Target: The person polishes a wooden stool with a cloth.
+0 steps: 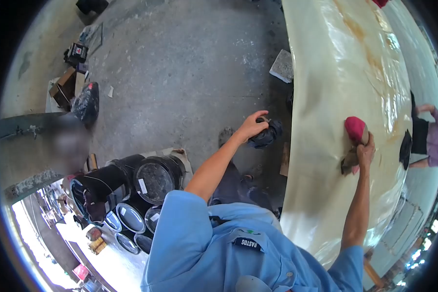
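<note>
My left hand (253, 127) is over the floor beside the pale, glossy sheet-covered surface (321, 160). Its fingers are curled round the rim of a dark container wrapped in black plastic (266, 137). Out over the sheet is my right hand (366, 148), closed on a bundled cloth with a bright pink-red end (355, 129). A crumpled brown and pink rag (348, 163) is next to that hand on the sheet. Glossy wet-looking streaks and brownish stains mark the sheet.
Black buckets (155, 179) stand at lower left. A pale block (282, 66) lies beside the sheet's edge. Boxes (65, 87) and a black bag (86, 103) are at far left. Another person in purple (435, 138) is across the surface, near a dark cloth (406, 149).
</note>
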A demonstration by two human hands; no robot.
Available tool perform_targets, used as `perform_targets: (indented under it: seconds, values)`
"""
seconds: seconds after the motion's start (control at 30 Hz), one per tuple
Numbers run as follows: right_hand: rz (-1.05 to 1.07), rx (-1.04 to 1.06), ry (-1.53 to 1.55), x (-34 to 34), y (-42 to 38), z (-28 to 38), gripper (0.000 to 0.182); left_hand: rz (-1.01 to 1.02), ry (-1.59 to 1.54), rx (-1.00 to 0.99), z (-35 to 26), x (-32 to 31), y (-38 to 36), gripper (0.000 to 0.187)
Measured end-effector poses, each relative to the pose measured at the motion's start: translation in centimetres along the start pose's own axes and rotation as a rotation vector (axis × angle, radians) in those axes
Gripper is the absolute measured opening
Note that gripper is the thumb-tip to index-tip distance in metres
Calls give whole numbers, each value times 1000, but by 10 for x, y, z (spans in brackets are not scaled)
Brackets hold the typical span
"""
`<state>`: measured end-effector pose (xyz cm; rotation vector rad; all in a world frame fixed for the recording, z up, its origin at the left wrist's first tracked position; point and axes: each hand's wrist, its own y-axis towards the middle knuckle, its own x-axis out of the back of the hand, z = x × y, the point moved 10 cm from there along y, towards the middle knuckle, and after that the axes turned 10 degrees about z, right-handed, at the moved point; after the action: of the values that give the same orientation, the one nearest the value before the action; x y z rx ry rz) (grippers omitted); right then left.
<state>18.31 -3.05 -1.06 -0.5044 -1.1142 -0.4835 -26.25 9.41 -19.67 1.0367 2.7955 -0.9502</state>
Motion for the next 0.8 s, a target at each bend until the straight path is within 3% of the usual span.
perform_targets:
  seconds: [0.03,0.07,0.1,0.17,0.27,0.43,0.5,0.6,0.63,0.7,0.8]
  values:
    - [-5,61,-159,-16,10,5,56,24,174,-3,4,1,26,63]
    - [-16,14,-167,-26,16,-7,56,24,135,23,18,4,55,63]
    - [26,11,-204,-39,18,-12,56,79,344,32,28,2,83,67]
    - [-217,-60,-385,-35,7,-18,55,173,606,72,54,-2,138,74]
    - [-212,17,-429,-41,1,-21,56,261,756,111,64,-18,219,75]
    - [-289,-132,-277,-29,-21,-36,54,516,1109,78,83,-87,337,67]
    - [-314,-154,-243,-22,-31,-49,53,618,1210,99,105,-107,359,64]
    - [-319,-153,-188,-13,-37,-58,50,461,1353,-318,95,-125,372,52]
    - [-318,-163,-182,-11,-41,-61,49,494,1350,-313,103,-124,371,52]
    - [-312,-191,-176,-9,-49,-72,47,508,1193,-210,113,-105,375,34]
    - [-301,-199,-164,-7,-54,-85,44,554,1344,-130,129,-102,398,30]
